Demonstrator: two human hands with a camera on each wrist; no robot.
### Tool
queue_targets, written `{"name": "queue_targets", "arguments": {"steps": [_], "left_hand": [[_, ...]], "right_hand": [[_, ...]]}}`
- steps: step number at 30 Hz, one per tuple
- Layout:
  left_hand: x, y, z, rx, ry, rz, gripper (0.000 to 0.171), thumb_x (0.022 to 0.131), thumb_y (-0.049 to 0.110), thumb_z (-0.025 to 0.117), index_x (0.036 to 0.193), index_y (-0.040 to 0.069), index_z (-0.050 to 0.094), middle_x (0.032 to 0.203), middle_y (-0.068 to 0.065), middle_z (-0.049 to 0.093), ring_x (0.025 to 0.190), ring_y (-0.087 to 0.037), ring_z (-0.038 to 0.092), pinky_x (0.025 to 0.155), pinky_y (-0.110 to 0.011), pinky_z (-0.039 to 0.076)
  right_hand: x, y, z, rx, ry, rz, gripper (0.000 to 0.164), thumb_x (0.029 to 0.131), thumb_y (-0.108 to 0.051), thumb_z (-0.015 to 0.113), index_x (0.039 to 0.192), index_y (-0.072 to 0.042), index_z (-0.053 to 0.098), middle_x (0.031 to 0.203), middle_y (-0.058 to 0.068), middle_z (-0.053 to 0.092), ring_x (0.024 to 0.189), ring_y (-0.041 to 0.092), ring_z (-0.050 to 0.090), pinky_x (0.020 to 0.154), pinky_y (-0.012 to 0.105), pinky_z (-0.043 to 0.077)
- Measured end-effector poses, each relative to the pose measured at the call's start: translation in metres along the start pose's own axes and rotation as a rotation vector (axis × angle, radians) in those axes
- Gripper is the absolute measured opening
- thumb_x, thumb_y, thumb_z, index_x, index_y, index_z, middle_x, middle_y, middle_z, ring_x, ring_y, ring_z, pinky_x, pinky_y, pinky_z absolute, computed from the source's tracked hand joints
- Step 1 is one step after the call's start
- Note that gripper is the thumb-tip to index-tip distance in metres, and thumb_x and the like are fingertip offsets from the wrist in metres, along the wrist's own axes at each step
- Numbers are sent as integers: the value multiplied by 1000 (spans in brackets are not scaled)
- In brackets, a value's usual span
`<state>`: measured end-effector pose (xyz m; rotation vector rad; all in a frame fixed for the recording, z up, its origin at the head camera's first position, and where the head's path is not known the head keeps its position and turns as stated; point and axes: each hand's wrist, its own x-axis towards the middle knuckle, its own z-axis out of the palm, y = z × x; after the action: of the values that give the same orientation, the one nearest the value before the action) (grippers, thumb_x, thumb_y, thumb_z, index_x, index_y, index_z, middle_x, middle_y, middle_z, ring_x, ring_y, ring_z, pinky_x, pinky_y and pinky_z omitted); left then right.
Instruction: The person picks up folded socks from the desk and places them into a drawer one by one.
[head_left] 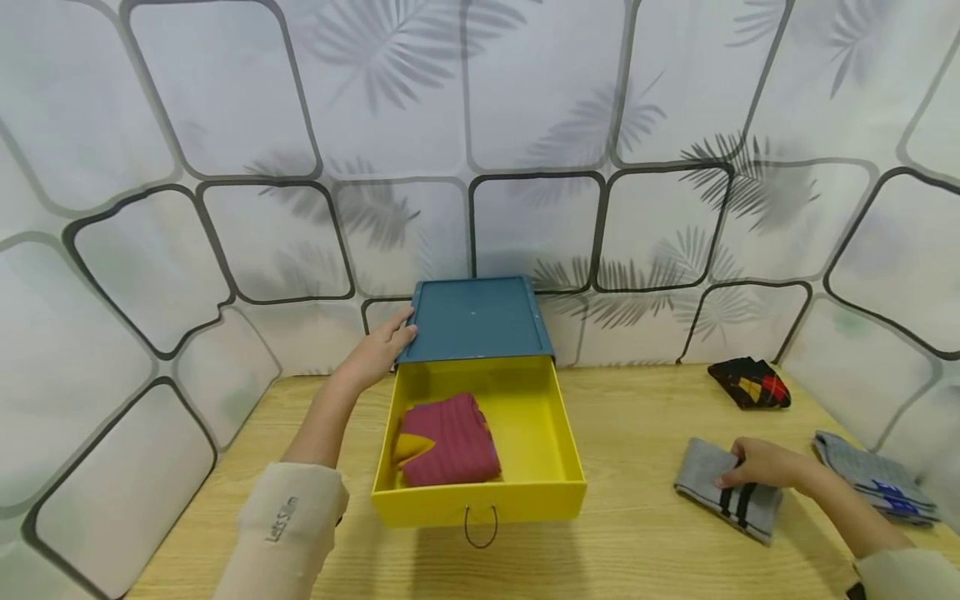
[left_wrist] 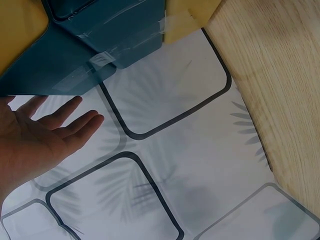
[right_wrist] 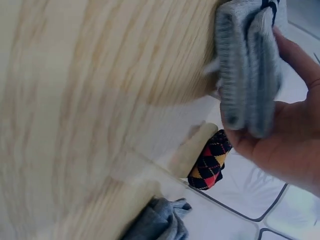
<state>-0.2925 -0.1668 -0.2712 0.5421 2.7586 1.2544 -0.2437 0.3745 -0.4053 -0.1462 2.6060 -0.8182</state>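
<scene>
Fingers of the left hand (head_left: pixel 375 354) lay extended and slightly apart at the left edge of the blue casing (head_left: pixel 476 321), centre of the frame; grip slack, nothing enclosed, contact presumably meant to steady the box. Yellow drawer (head_left: pixel 540 502) stood well out below it, lower centre, probably for access from above; wire loop (head_left: pixel 481 547) hung free at its front. Folded maroon socks (head_left: pixel 457 450) lay in the drawer's left part, perhaps to save space on the right. Striped grey socks (head_left: pixel 701 471), folded, were at lower right, pinched narrowly between thumb and fingers of the right hand (head_left: pixel 768 465), seemingly to keep the layers together; whether they were lifted off the wooden table (head_left: pixel 622 517) could not be told. Argyle bundle (head_left: pixel 738 387) lay on the table above them, well apart. Blue-marked grey socks (head_left: pixel 870 471) lay at far right, beside the right forearm; separate spots likely kept the pairs distinct.
</scene>
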Motion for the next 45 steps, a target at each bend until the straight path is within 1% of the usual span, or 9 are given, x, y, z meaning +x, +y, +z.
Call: {"name": "queue_targets", "arguments": {"steps": [4,8,13,16,20,24,32,39,45], "left_hand": [[1,1,0,2,0,-8,54,103,31,28,148,7,12,150,-18,9,135,-37,11,106,-52,14],[1,3,1,-3,-3,-3,54,103,31,29,148,7,12,150,-18,9,135,-36,10,106,-52,14],[1,4,1,-3,-2,5,54,103,30,29,148,5,12,150,-19,9,135,-36,10,106,-52,13],[1,4,1,2,-1,9,55,103,30,29,148,5,12,150,-20,9,135,-37,10,106,-52,13],[1,4,1,2,-4,4,54,103,30,28,148,6,12,150,-19,9,135,-37,10,106,-52,13],[1,4,1,-3,-3,-2,54,103,30,28,148,6,11,150,-18,8,135,-36,10,106,-52,13],[1,3,1,-7,0,2,54,103,29,29,148,6,12,150,-18,9,135,-36,10,106,-51,13],[1,1,1,-14,-1,4,54,103,29,29,148,6,12,150,-18,9,135,-36,10,106,-52,14],[1,1,1,-18,6,5,54,102,30,29,148,7,13,150,-18,9,135,-35,10,106,-51,14]], "right_hand": [[-1,2,1,173,5,14,39,86,-24,65,83,0,34,81,10,34,73,22,33,62,32,27],[-6,4,-1,381,-48,18,30,92,-16,50,90,0,24,91,15,30,79,26,34,65,34,31],[-9,9,-5,553,-166,-97,18,95,-10,44,98,2,30,105,19,38,89,24,45,63,35,39],[-12,12,-9,523,-196,-135,23,95,-11,47,114,1,47,125,32,34,110,42,41,70,42,43],[-14,13,-12,473,-229,-108,43,96,-15,48,136,-2,42,135,42,16,119,58,22,77,52,43],[-14,15,-12,498,-262,-95,50,96,-15,49,141,-2,34,136,44,7,120,59,18,80,53,43],[-17,11,-14,561,-221,-115,53,93,-11,51,143,-8,35,138,42,1,119,43,33,76,46,43],[-23,-15,-24,580,-181,-130,52,95,-15,51,144,-17,34,141,38,-5,126,55,4,86,54,39],[-31,-46,-36,542,-151,-212,53,96,-16,50,145,-19,31,143,35,-5,127,54,-1,87,58,36]]}}
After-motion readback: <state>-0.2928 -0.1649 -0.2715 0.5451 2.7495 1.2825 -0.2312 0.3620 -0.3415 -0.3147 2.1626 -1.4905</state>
